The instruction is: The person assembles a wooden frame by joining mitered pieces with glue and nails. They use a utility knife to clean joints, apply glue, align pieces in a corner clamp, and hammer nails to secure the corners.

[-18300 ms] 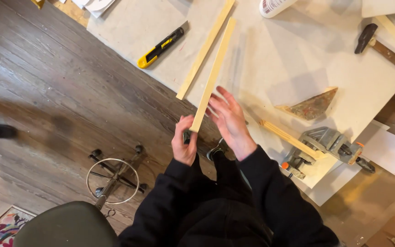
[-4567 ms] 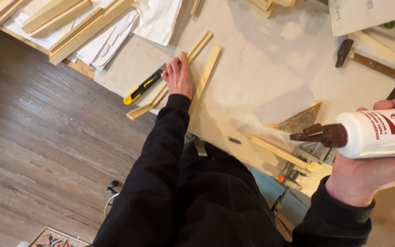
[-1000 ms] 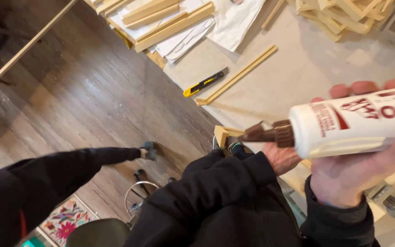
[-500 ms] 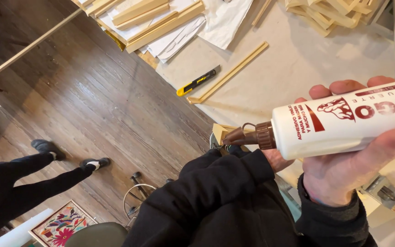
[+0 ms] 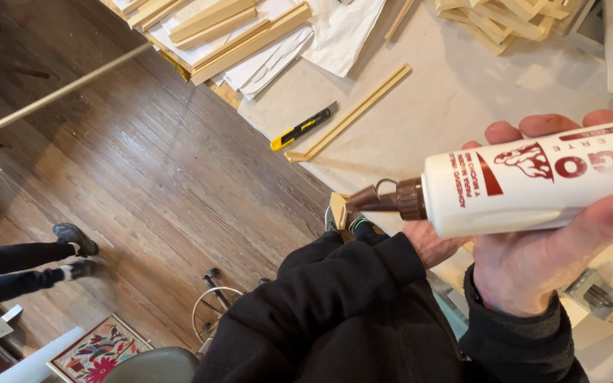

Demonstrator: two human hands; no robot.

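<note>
I count one white glue bottle [image 5: 540,184] with one brown nozzle [image 5: 384,201], held in my right hand [image 5: 533,262]. One yellow-and-black utility knife [image 5: 304,126] lies on the table [image 5: 462,92], beside one long wooden strip [image 5: 352,112]. One end of a wooden piece [image 5: 338,211] shows at the nozzle tip. There are two heaps of wooden strips, one at the upper left [image 5: 235,28] and one at the upper right [image 5: 512,18]; their pieces overlap too much to count. Two shoes [image 5: 76,248] of another person stand on the floor.

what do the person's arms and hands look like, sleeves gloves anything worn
Both arms wear long black sleeves of soft matte fabric with ribbed cuffs at the wrists. The right hand is bare: no glove, ring or watch shows. The left hand is mostly hidden behind its sleeve, and the little that shows is also ungloved.
</note>
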